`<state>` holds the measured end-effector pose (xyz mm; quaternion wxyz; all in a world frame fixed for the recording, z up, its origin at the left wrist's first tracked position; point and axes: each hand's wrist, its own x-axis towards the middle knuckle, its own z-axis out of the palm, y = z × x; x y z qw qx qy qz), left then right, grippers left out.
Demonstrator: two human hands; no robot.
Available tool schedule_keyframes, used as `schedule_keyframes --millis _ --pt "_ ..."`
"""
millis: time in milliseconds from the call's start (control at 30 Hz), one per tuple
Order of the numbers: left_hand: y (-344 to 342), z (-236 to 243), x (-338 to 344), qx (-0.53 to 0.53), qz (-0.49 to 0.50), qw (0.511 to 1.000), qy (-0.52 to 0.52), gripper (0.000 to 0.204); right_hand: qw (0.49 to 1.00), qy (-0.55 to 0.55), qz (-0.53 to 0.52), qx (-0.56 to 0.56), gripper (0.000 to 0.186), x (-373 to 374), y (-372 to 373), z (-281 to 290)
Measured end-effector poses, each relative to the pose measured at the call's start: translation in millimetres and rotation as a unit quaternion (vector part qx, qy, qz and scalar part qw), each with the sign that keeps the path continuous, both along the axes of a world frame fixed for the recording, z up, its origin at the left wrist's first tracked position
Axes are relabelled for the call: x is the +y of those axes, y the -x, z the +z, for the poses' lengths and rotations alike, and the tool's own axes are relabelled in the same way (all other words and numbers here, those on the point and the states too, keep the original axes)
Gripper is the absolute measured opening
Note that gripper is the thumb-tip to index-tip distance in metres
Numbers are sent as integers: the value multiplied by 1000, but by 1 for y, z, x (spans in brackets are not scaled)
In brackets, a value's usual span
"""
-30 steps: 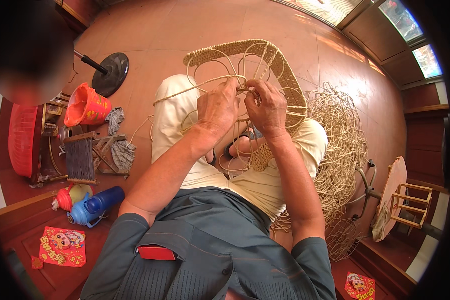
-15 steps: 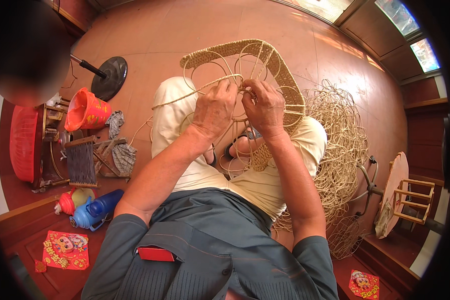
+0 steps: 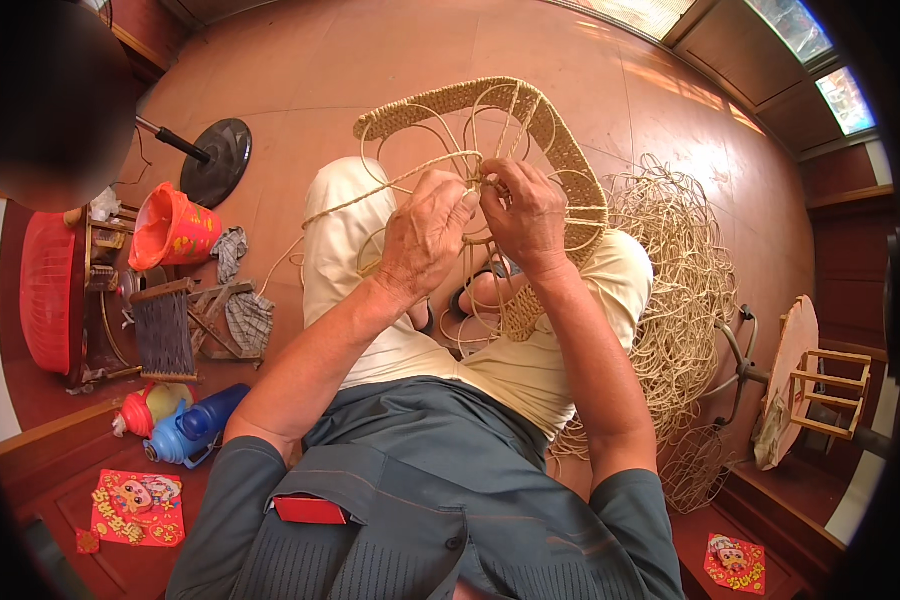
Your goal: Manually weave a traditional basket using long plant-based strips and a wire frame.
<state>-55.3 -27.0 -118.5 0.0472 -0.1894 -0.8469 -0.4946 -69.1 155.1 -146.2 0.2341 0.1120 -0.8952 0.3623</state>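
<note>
Between my knees stands a curved woven band (image 3: 582,165) of straw-coloured cord, joined to a frame of thin loops and straight spokes. My left hand (image 3: 425,228) is closed with its fingertips at the middle of the frame, gripping cord there. Right beside it, my right hand (image 3: 526,212) pinches cord at the same crossing point, fingers bent. A thicker twisted cord (image 3: 375,192) runs from that point leftward over my left knee. The fingers hide the exact crossing of the strands.
A large tangled heap of cord (image 3: 670,300) lies right of my right leg. On the left are an orange-red bucket (image 3: 175,230), a folding stool (image 3: 165,330), a blue bottle (image 3: 195,425) and a black round stand base (image 3: 215,160). A round-topped stool (image 3: 790,385) lies tipped at right.
My left fingers have slid slightly down and are bent more tightly by the crossing point. My right hand stays nearly in place. The whole view has shifted a little.
</note>
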Motion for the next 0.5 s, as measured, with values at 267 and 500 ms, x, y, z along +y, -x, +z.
schedule_keyframes --millis 267,500 --pt "1 -1 -6 -115 -8 991 -72 47 1000 -6 -2 -12 18 -1 -1 2" --pt "-23 -5 -24 -110 -19 990 85 46 1000 2 3 -8 20 0 0 -1"
